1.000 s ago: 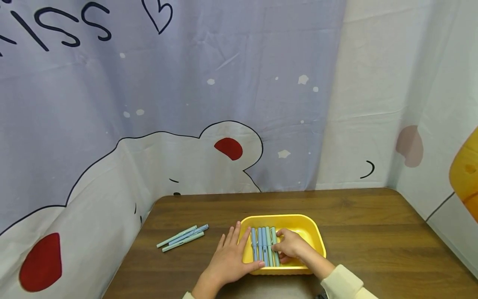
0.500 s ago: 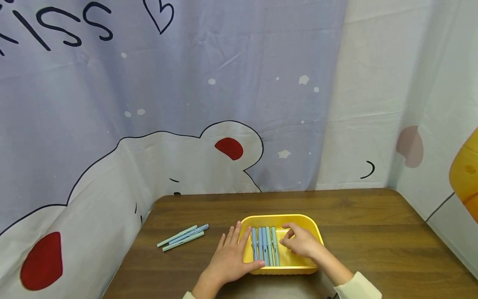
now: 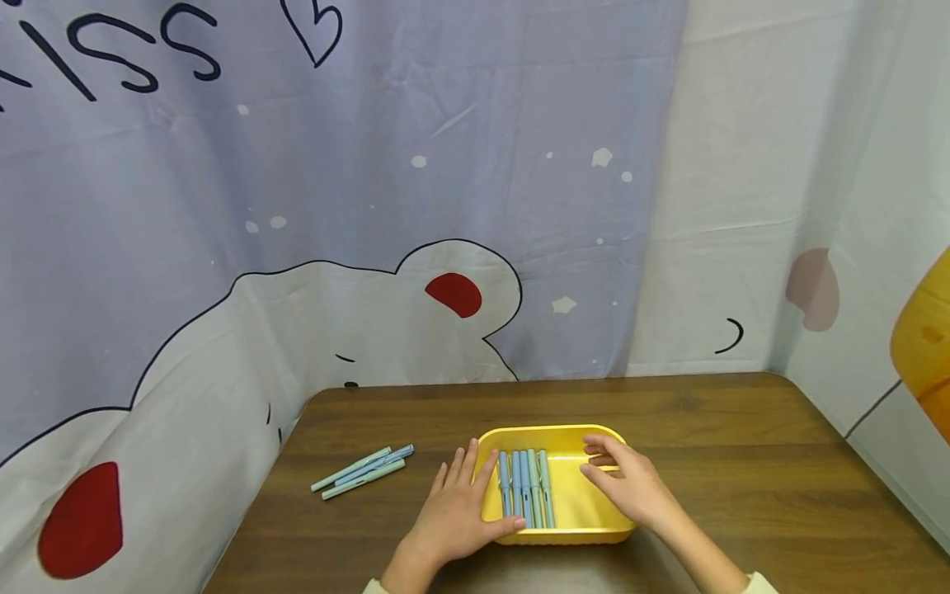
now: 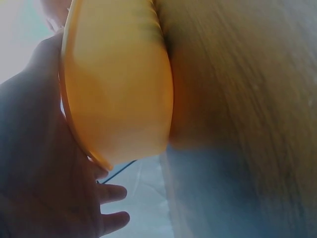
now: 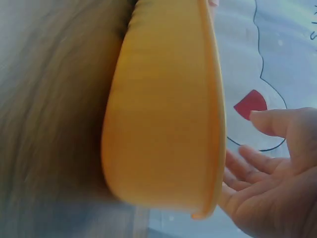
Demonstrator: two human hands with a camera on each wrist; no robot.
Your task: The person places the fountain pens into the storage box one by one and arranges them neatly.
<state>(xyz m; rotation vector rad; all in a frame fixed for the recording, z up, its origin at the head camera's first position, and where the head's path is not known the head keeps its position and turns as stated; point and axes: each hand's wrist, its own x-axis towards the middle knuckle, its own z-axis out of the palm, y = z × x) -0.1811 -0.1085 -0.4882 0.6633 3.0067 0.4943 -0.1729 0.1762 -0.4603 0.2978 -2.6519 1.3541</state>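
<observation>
Okay, right grip (image 3: 629, 487) has come off the rightmost green pen (image 3: 547, 488) and backed toward the right end of the yellow tray (image 3: 564, 536); thumb and fingers apart, nothing held. Five pens (image 3: 526, 487) lie side by side inside, so I'd call that placement done. Left grip (image 3: 456, 507) (fingers straight, spread) stays on the left rim. Lining-up looks partway: three loose pens (image 3: 367, 469) on the counter (image 3: 705, 429)

Smooth plast. tray (image 3: 582, 502), prob. semi-gloss
</observation>
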